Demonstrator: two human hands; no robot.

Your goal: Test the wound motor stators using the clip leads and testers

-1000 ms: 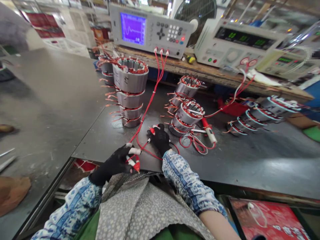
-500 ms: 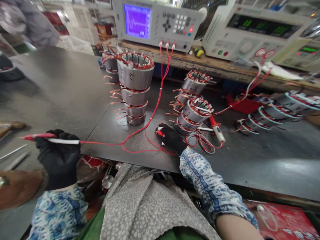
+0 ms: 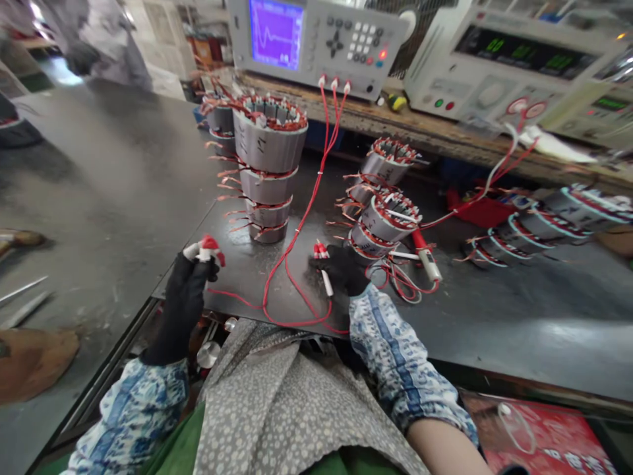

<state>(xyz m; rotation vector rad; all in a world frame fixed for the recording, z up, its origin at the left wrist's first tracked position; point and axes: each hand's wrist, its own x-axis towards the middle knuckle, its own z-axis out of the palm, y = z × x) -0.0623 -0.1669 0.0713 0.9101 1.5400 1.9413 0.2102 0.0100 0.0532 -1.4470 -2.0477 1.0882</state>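
My left hand (image 3: 185, 293), in a black glove, is closed on a red and white test probe (image 3: 210, 245) above the front edge of the bench. A thin red lead (image 3: 237, 295) trails from it to the right. My black-gloved right hand (image 3: 346, 267) grips red-tipped test probes (image 3: 321, 251) low over the bench; one white handle points toward me. Between the hands and farther back stands a stack of wound motor stators (image 3: 270, 142) with copper wire ends sticking out. A shorter stator stack (image 3: 388, 221) is just behind my right hand.
A tester with a blue screen (image 3: 274, 36) stands on a wooden shelf, red leads plugged in. Right of it sits a meter with green digits (image 3: 524, 53). Another red and white probe (image 3: 428, 257) leans by the stators. More stators (image 3: 554, 221) lie at the right; tools (image 3: 24, 310) at the left.
My left hand has moved right and turned, so its probe now points up instead of left. My right hand has turned slightly, showing more of its probes. The red lead has slackened.
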